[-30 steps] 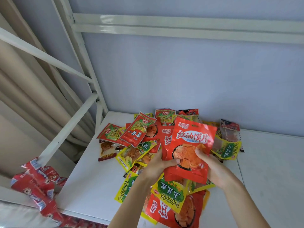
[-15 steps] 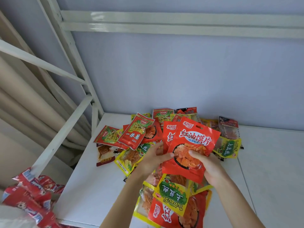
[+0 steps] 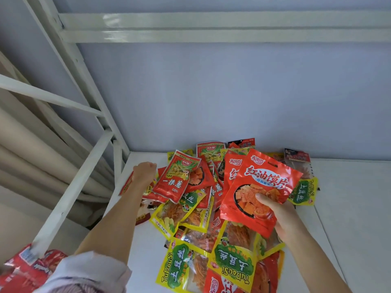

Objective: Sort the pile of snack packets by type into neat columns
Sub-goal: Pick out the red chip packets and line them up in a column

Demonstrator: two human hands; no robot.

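Gripping a large red packet [image 3: 262, 187] by its lower right corner, the right hand [image 3: 275, 214] has its thumb curled over the front and its fingers behind, lifting the packet above the pile of snack packets [image 3: 203, 210]. At ten o'clock from that hand, across the pile, the left hand [image 3: 145, 173] reaches to the pile's far left edge; its fingers are curled, and they sit on a small red packet [image 3: 127, 185] half hidden beneath the wrist, though I cannot tell whether they actually clasp it. Just at three o'clock of the left hand, a red and green packet [image 3: 176, 178] lies tilted atop the heap. At six o'clock of the held packet, two yellow packets with green labels [image 3: 232, 265] lie near the bottom of the view, overlapping more red ones. The whole pile rests on a white counter [image 3: 349, 208], pushed up toward a pale blue wall [image 3: 211, 92]. At nine o'clock, a white metal frame [image 3: 80, 166] slants past beige curtains [image 3: 31, 149]. At seven o'clock, more red wrappers [image 3: 27, 269] bunch beside a pale sleeve [image 3: 91, 273].
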